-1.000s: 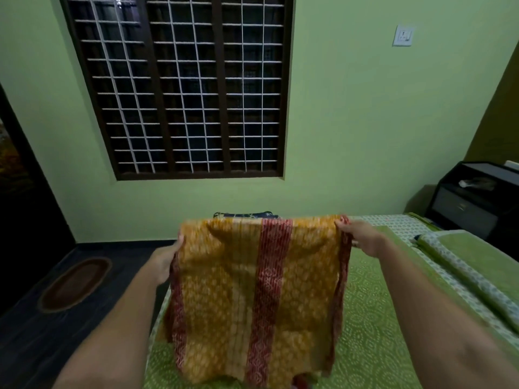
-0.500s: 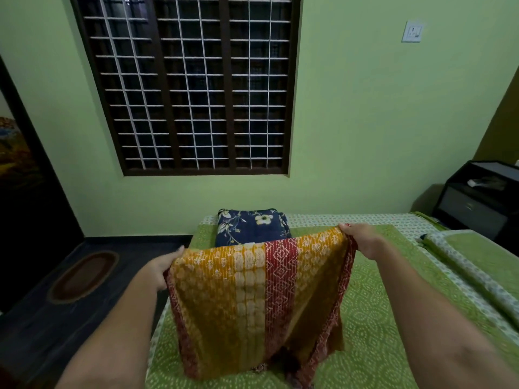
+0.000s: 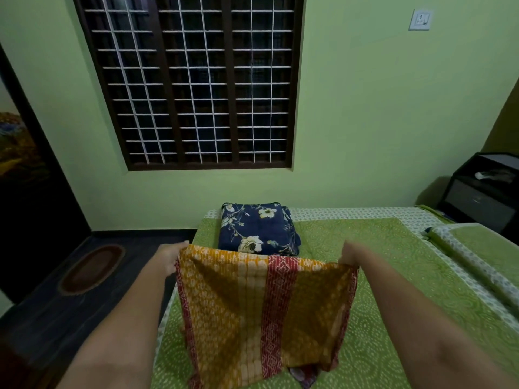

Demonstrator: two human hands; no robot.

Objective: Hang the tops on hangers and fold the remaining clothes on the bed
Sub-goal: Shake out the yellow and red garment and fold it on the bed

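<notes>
An orange-yellow printed garment (image 3: pixel 252 310) with red bands hangs stretched between my two hands above the green bed (image 3: pixel 393 276). My left hand (image 3: pixel 171 256) grips its upper left corner and my right hand (image 3: pixel 349 255) pinches its upper right corner. The cloth's lower edge reaches the bedspread near me. Behind it, a folded navy floral garment (image 3: pixel 257 228) lies flat near the bed's far edge.
A barred window fills the green wall ahead. A dark floor with an oval mat (image 3: pixel 91 269) lies left of the bed. A green pillow (image 3: pixel 477 254) sits at the right, and a black cabinet (image 3: pixel 483 192) stands in the right corner.
Both hands have lowered the orange garment toward the bed, so the folded navy garment behind it has come into full view.
</notes>
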